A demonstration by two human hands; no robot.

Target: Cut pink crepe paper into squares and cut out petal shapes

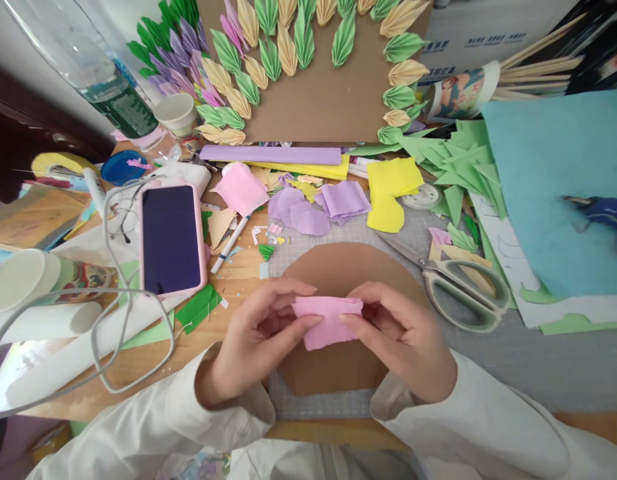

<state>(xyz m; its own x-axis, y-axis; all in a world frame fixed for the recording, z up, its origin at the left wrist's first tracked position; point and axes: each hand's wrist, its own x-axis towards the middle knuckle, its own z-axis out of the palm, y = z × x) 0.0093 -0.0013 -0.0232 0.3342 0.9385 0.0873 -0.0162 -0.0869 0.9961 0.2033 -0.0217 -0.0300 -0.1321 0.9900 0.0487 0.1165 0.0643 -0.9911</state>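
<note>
A folded piece of pink crepe paper (331, 323) is pinched between my two hands, level and facing me. My left hand (271, 327) grips its left end with the thumb in front and fingers behind. At its right end my right hand (401, 327) does the same. Beneath both hands lies a brown cardboard piece (328, 373) with a rounded top edge, on a grey cutting mat (553, 373). Grey-handled scissors (463, 287) rest to the right of my right hand, blades pointing toward the upper left.
Purple paper pieces (308, 217), yellow paper (386, 193) and a pink square (241, 189) lie beyond the cardboard. A phone (171, 240) and a white cable (101, 373) are left. Behind stands a board (313, 107) edged with folded paper leaves; blue paper (558, 187) is right.
</note>
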